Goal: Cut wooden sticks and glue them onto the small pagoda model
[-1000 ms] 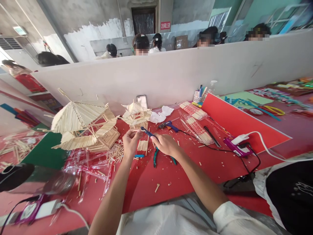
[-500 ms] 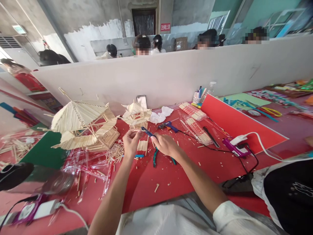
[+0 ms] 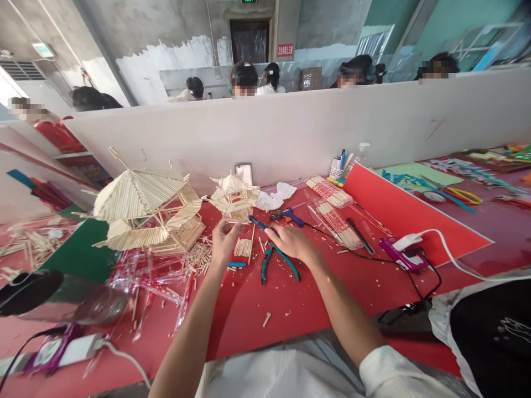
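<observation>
Wooden house (image 3: 135, 193) stands roofed, loose sticks (image 3: 199, 256) beside it. Right hand (image 3: 287, 239) grips blue pliers (image 3: 259, 223); left hand (image 3: 224, 240) curls, hold unclear.

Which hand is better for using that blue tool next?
Probably the right hand: it grips the blue tool, whose far end points toward the left hand. The left hand has no grip on that tool; anything it pinches is too small to make out.

With the open pliers (image 3: 265, 265) on the table (image 3: 249, 326) as centre, the large pavilion (image 3: 139, 193) stands at ten o'clock, the small pavilion (image 3: 233, 193) at eleven, glue gun (image 3: 292, 216) twelve, stick packets (image 3: 338, 224) two, power strip (image 3: 395, 255) three
</observation>
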The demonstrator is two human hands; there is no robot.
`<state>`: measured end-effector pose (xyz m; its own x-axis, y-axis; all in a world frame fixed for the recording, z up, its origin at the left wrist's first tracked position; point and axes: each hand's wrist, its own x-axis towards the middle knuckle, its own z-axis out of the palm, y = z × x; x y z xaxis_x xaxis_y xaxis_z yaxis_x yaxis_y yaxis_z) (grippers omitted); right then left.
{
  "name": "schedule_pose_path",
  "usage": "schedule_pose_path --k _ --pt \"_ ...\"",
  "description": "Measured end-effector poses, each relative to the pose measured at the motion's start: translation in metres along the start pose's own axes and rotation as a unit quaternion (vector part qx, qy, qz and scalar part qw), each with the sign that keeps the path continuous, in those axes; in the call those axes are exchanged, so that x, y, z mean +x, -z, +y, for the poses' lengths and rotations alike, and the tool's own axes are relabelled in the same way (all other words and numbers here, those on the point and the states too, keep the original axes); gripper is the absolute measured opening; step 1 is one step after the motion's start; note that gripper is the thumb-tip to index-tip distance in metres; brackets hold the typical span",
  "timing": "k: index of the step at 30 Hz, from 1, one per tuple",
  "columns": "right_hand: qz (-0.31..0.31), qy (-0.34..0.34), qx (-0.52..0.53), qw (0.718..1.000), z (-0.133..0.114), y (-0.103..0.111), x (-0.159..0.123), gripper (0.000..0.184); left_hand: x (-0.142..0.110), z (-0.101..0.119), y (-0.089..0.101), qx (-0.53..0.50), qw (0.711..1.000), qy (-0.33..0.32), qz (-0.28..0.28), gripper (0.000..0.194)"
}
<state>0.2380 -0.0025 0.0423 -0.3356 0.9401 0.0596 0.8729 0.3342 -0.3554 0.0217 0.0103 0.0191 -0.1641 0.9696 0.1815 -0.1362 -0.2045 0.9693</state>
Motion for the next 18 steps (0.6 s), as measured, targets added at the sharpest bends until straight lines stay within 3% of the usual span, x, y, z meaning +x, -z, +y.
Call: schedule_pose_path --k 5,9,15,18 --pt "-0.033 -0.088 -0.02 0.995 0.034 0.011 -0.001 0.057 0.009 -0.014 0.013 0.063 0.996 0.01 -0.067 0.042" --pt "-0.034 -0.153 -0.075 0.985 0.045 0.004 0.003 0.061 0.015 -0.024 0.023 0.129 0.987 0.01 -0.098 0.041" --pt "-0.061 -0.156 -0.104 0.98 0.051 -0.01 0.008 0.061 0.016 -0.019 0.027 0.195 0.978 -0.019 -0.067 0.034" --pt "-0.07 -0.164 -0.097 0.979 0.053 -0.012 0.008 0.061 0.015 -0.015 0.025 0.179 0.982 -0.026 -0.05 0.036"
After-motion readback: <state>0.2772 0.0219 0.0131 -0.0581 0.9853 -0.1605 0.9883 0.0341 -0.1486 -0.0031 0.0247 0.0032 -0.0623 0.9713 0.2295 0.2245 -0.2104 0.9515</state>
